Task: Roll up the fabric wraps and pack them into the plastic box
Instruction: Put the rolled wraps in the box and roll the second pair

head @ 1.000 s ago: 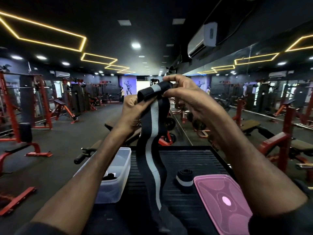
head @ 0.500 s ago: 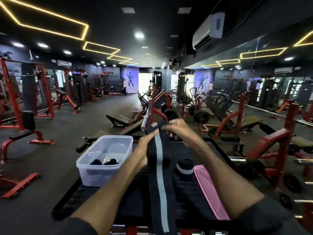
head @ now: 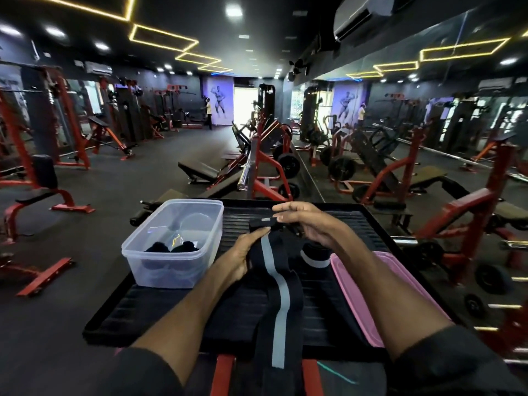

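Head view, clock directions taken from the hands. At 9 o'clock, on the black ribbed platform, a clear rectangular plastic box, lidless, with two dark rolled wraps low against its near wall. At 4 o'clock, flat on the platform, a pink rectangular plastic lid. Just beside the lid, toward 5 o'clock, a black rolled wrap with a white band, standing on end. At centre, a long black fabric wrap with a grey stripe: upper part gripped at its 9 o'clock edge by the left hand, top end pinched by thumb and fingers of the right hand, the rest trailing toward 6 o'clock past the platform's near edge. Against a second ago: hands and striped wrap lower, down over the platform instead of raised high; box contents the same two rolls; lid and banded roll where they were.
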